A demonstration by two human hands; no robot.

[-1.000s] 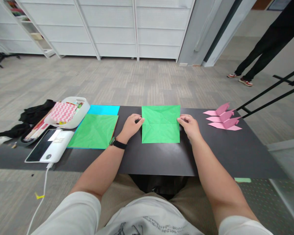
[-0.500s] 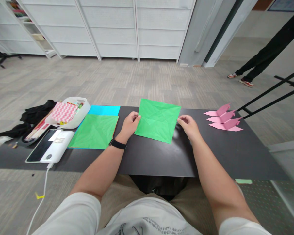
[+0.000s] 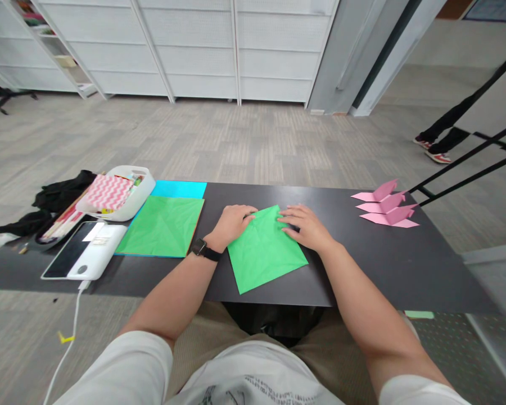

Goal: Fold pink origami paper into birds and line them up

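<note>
A creased green square of origami paper [image 3: 267, 253] lies turned at an angle on the dark table in front of me. My left hand [image 3: 235, 222] rests on its upper left edge, fingers stretched flat toward the top corner. On the opposite side, my right hand [image 3: 306, 226] touches the upper right edge with its fingers spread. Left of my wrist is a stack of paper with a green sheet [image 3: 164, 225] on top and a blue sheet [image 3: 180, 189] showing behind it.
Three pink folded paper birds [image 3: 383, 205] stand at the right. To the left are a white basket [image 3: 145, 197], a white device [image 3: 95, 253] with a cable, and black cloth [image 3: 63, 194]. Beyond the table, a person's legs [image 3: 455, 121] show near a black metal frame [image 3: 451, 169].
The green paper has come down onto the table, nearer to me and turned. Both hands have gone from pinching its sides to lying on its upper edges. The person behind has moved right.
</note>
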